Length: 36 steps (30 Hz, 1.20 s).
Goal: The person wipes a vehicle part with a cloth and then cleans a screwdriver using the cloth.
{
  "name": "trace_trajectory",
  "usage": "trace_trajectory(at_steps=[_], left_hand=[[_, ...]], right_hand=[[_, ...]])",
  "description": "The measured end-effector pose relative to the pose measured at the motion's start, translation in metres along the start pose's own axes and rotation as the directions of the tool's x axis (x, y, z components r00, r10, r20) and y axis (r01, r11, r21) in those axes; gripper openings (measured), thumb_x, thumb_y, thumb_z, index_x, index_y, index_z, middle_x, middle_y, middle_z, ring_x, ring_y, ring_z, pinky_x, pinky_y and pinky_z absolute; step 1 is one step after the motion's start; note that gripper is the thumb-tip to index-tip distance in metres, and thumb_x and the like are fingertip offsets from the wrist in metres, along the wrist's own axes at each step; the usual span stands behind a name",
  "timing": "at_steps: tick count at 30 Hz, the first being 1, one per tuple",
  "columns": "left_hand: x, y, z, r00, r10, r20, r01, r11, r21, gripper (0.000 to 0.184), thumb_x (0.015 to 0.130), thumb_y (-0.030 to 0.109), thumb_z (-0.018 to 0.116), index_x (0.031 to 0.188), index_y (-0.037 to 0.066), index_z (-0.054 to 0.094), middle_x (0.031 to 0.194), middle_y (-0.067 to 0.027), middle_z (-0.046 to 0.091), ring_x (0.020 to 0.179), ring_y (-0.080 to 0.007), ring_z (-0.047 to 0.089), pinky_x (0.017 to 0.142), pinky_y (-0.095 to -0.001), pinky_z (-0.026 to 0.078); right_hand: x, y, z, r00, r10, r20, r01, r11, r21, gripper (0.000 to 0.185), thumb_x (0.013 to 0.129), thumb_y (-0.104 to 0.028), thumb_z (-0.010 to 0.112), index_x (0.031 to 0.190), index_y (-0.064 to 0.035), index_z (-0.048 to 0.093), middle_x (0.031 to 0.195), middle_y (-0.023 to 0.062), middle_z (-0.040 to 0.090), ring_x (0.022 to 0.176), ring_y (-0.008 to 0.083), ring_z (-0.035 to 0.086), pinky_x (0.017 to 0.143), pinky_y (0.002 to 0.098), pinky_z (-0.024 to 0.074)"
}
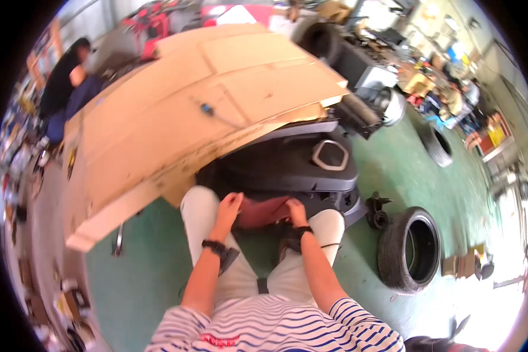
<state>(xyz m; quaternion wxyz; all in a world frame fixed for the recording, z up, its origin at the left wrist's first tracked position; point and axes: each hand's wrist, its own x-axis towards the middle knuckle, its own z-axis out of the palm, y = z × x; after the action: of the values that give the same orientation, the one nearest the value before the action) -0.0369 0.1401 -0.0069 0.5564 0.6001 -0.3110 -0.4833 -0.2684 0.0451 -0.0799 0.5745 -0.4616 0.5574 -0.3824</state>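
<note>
Holding the cloth (pixel 264 212) between my knees, I grasp it at both ends: my left hand (pixel 231 203) pinches one side with the fingertips drawn together, and my right hand (pixel 296 210) is closed on the other. The two-sided hold probably serves to keep the fabric spread, for it spans the gap between the hands instead of bunching in one; whether it is folded I cannot tell. The cloth lies just in front of the black cover (pixel 276 158), whose hexagonal frame (pixel 331 155) faces upward. My legs are set apart on either side, presumably to leave both arms room to work low and close to the cover. A large cardboard (pixel 246 64) overlaps the far side of the cover, forming a broad flat surface on which a small blue item (pixel 206 109) rests, likely placed there to be off the floor (pixel 135 270). To my right, a tire (pixel 391 255) stands on its tread, near the cover yet apart from it. At far left, beyond the cardboard, another person (pixel 61 88) bends forward.
</note>
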Motion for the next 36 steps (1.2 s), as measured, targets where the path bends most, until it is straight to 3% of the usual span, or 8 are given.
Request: trace_trajectory(at_steps=[6,10,12,15,28,31,33,36], left_hand=[[0.010,-0.021,-0.007,0.989,-0.048,-0.142,0.028,0.990,-0.137,0.024,0.090,0.025,0.057,0.109,0.012,0.049,0.084,0.0010,0.055,0.075,-0.0084,0.052,0.065,-0.0240,0.044],[0.008,-0.026,-0.013,0.998,-0.060,-0.024,0.050,0.957,-0.286,0.034,0.085,0.018,0.064,0.115,0.014,0.050,0.089,-0.0011,0.056,0.080,-0.0102,0.054,0.068,-0.0241,0.045],[0.008,-0.028,-0.015,0.997,0.049,-0.059,-0.048,0.999,0.007,0.051,0.075,0.023,0.073,0.119,0.008,0.051,0.108,-0.0102,0.053,0.097,-0.0206,0.052,0.083,-0.0312,0.045],[-0.003,-0.014,-0.011,0.997,0.067,-0.025,-0.045,0.861,0.506,0.065,0.068,0.026,0.078,0.122,0.005,0.049,0.125,-0.0204,0.038,0.112,-0.0313,0.045,0.096,-0.0353,0.039],[-0.004,-0.032,-0.012,0.926,-0.040,0.374,-0.253,0.670,0.697,0.024,0.077,0.017,0.062,0.095,0.002,0.065,0.109,-0.0269,0.051,0.103,-0.0388,0.050,0.093,-0.0404,0.041],[0.001,-0.043,-0.011,0.932,0.018,0.362,-0.289,0.639,0.713,0.024,0.080,0.019,0.056,0.095,0.001,0.064,0.108,-0.0271,0.054,0.099,-0.0394,0.053,0.090,-0.0413,0.042],[0.000,-0.044,-0.010,0.932,0.064,0.357,-0.319,0.613,0.722,0.026,0.081,0.020,0.054,0.095,0.000,0.064,0.110,-0.0262,0.054,0.098,-0.0395,0.054,0.089,-0.0418,0.042],[-0.001,-0.034,-0.007,0.931,-0.075,0.357,-0.223,0.658,0.719,0.023,0.080,0.017,0.054,0.098,0.005,0.064,0.096,-0.0223,0.061,0.095,-0.0375,0.057,0.081,-0.0422,0.045]], right_hand=[[-0.016,-0.021,0.010,0.982,0.165,0.089,-0.173,0.980,0.096,0.022,0.081,-0.021,0.054,0.093,-0.0063,0.064,0.067,0.0031,0.060,0.045,0.0124,0.050,0.037,0.0241,0.0362],[-0.007,-0.007,0.014,0.985,0.153,0.077,-0.171,0.924,0.343,0.021,0.083,-0.015,0.054,0.100,-0.0051,0.063,0.083,0.0046,0.063,0.066,0.0136,0.059,0.058,0.0257,0.0469],[-0.005,-0.003,0.012,0.979,0.030,0.203,-0.094,0.945,0.313,0.023,0.086,-0.011,0.051,0.106,-0.0036,0.061,0.098,0.0042,0.063,0.094,0.0143,0.058,0.084,0.0271,0.0442],[-0.007,-0.001,0.016,0.969,-0.021,0.247,-0.053,0.956,0.289,0.023,0.087,-0.010,0.050,0.106,-0.0034,0.061,0.100,0.0042,0.062,0.094,0.0138,0.056,0.085,0.0271,0.0427],[-0.012,0.004,0.029,0.991,-0.128,0.045,0.112,0.960,0.257,0.024,0.085,-0.012,0.060,0.107,-0.0028,0.058,0.097,0.0037,0.061,0.091,0.0127,0.056,0.079,0.0248,0.0443],[0.005,0.033,0.016,0.981,-0.191,0.015,0.192,0.973,-0.128,0.021,0.086,-0.016,0.060,0.103,-0.0054,0.060,0.090,0.0010,0.062,0.084,0.0111,0.056,0.076,0.0253,0.0444],[0.014,0.047,0.009,0.922,-0.378,0.079,0.347,0.720,-0.600,0.022,0.086,-0.019,0.060,0.103,-0.0044,0.061,0.083,-0.0005,0.062,0.080,0.0100,0.056,0.072,0.0258,0.0448],[0.004,0.038,0.011,0.981,-0.185,0.056,0.192,0.909,-0.370,0.026,0.088,-0.020,0.058,0.107,-0.0032,0.061,0.080,-0.0011,0.062,0.073,0.0092,0.055,0.066,0.0252,0.0445]])
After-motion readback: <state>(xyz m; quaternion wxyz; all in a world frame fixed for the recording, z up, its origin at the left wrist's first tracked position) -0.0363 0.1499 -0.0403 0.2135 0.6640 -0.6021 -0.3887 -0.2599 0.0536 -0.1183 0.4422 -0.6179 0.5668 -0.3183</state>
